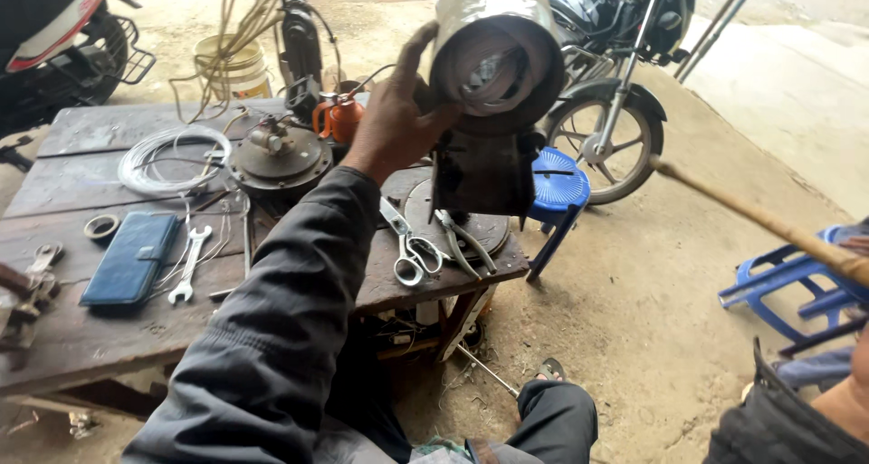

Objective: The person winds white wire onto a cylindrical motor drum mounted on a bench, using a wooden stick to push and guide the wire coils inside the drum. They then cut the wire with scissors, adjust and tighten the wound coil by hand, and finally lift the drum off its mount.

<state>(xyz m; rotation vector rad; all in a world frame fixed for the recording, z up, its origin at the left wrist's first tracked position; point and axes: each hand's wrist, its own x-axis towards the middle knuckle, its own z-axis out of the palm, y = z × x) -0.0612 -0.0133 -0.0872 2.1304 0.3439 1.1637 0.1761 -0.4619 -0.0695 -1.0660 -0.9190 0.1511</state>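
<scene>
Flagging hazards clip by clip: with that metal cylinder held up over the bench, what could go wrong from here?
1. Only the left hand shows on the raised metal cylinder; one-handed, that grip may slip and drop it.
2. Scissors and pliers lie right below it on the wooden table, so a fall could scatter them.
3. A wooden stick crosses at the right and could knock something.

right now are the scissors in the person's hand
No, the scissors lie on the wooden table, while the left hand grips the grey cylinder.
</scene>
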